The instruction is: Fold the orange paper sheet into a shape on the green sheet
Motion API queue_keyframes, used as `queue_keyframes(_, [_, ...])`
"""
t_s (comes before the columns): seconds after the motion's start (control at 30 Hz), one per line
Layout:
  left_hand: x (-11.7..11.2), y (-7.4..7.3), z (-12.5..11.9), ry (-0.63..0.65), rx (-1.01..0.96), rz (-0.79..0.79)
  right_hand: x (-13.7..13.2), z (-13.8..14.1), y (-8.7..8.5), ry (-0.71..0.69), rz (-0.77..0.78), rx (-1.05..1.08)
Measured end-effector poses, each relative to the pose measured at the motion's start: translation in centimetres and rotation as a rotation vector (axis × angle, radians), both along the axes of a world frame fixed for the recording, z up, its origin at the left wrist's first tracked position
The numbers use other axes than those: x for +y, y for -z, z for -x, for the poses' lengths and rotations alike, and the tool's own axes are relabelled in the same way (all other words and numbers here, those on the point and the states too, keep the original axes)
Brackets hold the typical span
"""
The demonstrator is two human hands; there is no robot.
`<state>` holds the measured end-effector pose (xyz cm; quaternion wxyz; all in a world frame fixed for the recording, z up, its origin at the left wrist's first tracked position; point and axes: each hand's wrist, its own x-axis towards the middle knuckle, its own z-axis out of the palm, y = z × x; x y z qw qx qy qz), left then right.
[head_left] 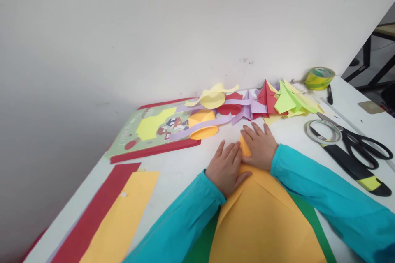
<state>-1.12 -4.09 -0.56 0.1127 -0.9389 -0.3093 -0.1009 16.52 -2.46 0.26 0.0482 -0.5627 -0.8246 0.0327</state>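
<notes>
A large sheet of orange paper (265, 218) lies before me, its far end folded to a narrow tip with creases running down from it. My left hand (226, 168) rests on the left edge of that tip, fingers stretched out and thumb across the paper. On the right side of the tip lies my right hand (261, 144), flat with fingers spread, pressing the paper down. Beneath the orange sheet a green sheet (308, 218) shows on both sides.
Red paper (95, 209) and orange strips (123, 218) lie at left. Behind are a picture book (126, 135), folded yellow-green paper (285, 98) and a purple paper shape (248, 109). Scissors (361, 144), a utility knife (348, 166), clear tape (310, 129) and yellow tape (319, 82) sit at right.
</notes>
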Motion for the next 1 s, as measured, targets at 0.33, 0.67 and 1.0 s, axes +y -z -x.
queue_keyframes(0.33, [-0.07,-0.13,-0.05,-0.011,-0.008,0.002,-0.41,0.22,-0.45,-0.014,0.008,-0.019])
queue_keyframes(0.67, [-0.12,-0.17,-0.13,-0.034,-0.008,0.028,-0.58,0.09,-0.61,-0.076,-0.037,0.034])
queue_keyframes(1.0, [-0.30,-0.32,-0.20,-0.042,0.022,0.016,-0.76,0.14,-0.45,-0.087,-0.038,0.021])
